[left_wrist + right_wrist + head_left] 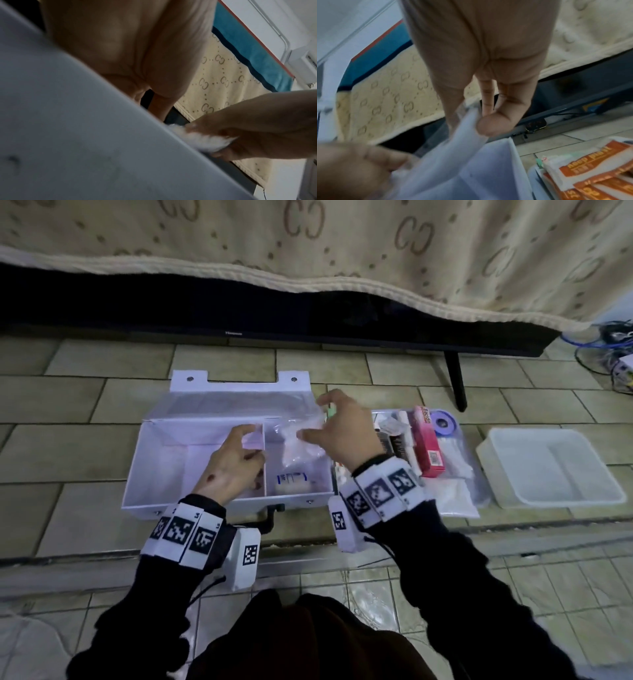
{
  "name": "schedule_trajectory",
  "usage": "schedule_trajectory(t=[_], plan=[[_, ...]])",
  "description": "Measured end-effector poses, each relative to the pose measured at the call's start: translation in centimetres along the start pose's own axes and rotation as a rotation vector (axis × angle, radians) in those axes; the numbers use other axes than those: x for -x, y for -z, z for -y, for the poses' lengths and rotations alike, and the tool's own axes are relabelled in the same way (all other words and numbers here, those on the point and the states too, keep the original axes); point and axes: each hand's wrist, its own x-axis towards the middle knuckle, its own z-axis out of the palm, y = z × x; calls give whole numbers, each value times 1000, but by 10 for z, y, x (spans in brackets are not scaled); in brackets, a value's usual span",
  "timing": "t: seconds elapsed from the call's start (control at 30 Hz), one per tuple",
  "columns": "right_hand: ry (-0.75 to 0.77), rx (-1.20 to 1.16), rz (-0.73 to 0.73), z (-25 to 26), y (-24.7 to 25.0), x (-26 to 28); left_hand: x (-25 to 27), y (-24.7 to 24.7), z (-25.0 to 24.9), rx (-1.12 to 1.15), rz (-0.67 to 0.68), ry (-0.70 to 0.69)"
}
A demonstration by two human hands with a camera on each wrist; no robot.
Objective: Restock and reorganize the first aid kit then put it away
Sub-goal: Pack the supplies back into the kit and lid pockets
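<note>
Head view: white first aid box [164, 467] lies open on the tiled floor [85, 402], lid [239, 402] folded back at 12 o'clock, black handle [270, 517] at 6. A divider [264, 460] splits it into left and right compartments.

My right hand [337, 436] pinches the top of a clear plastic bag [301, 440] with white cotton inside, over the right compartment; thumb and forefinger closed on the plastic, other fingers loosely curled. Right wrist view confirms the pinch on the bag's edge [471, 121].

My left hand [233, 467] sits at the divider, fingers curled towards the bag's left side. Left wrist view shows the cotton [202, 140] between right-hand fingers, but can't tell whether my left actually grips the bag or just touches it.

A small white labelled bottle [291, 482] lies on its side at the 6 o'clock end of the right compartment, under the bag.

At 3 o'clock of the box: a clear tray [459, 498] of supplies – red carton [428, 443], blue tape roll [443, 422], orange sachets [590, 169]. Further at 3, a white tub [548, 467].
</note>
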Motion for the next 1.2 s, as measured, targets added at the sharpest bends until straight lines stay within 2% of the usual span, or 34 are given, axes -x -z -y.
schedule_trajectory(t=[0.2,0.3,0.4,0.53,0.6,0.67,0.77,0.87,1.0,1.13,1.2], plan=[[-22,271,94,18,-30,-11,1,2,3,44,1,-11],[-2,478,231,21,-33,-11,1,2,4,74,5,-42],[1,558,390,22,-37,-9,1,2,5,40,-2,-82],[16,812,623,22,-48,-7,-1,-1,4,-79,-4,-120],[33,900,672,22,-52,-5,-2,-1,2,-117,3,-119],[55,903,671,24,-52,-3,-2,0,1,-128,10,-115],[71,808,587,22,-56,-6,-2,1,1,-121,19,-122],[118,849,514,18,-60,-3,-3,-1,2,-149,4,-131],[142,914,510,8,-65,2,-4,-3,3,-154,-13,-114],[207,815,498,16,-47,0,-5,-4,4,-167,-10,-121],[256,657,391,18,-19,2,-7,-3,5,-178,-8,-106]])
